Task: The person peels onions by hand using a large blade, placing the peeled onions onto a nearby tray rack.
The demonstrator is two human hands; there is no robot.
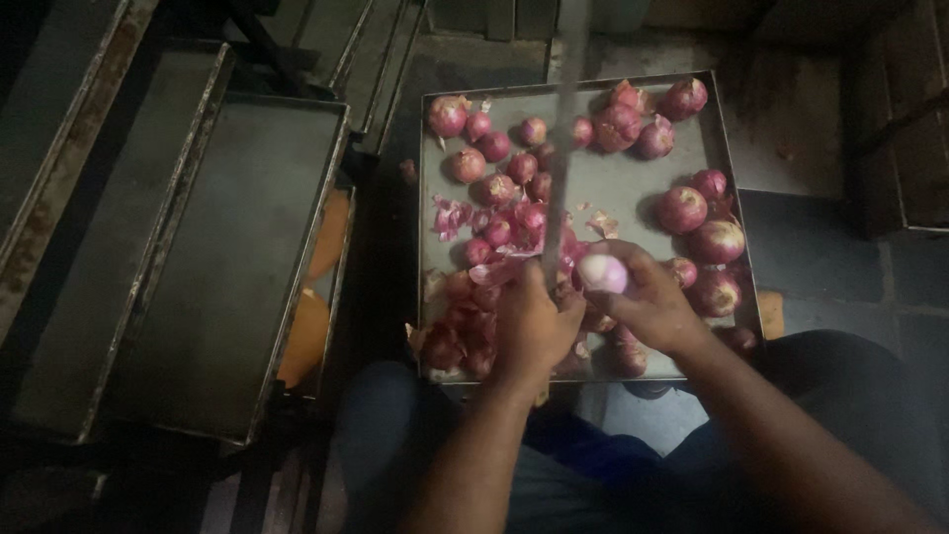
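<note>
Left hand grips one long knife; right hand holds one peeled onion near tray front edge; six large unpeeled onions along right edge

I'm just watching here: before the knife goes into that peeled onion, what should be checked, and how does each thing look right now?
1. Peeled onion gripped in the right hand: ok.
2. Knife held firmly by the left hand: ok, blade points away from the body.
3. Right fingers away from the blade edge: cannot tell, they sit close and the picture is dim.
4. Tray has bare room for pieces: ok, in the middle.
5. Onion skins out of the way: not ok, piled right by the hands.
</note>
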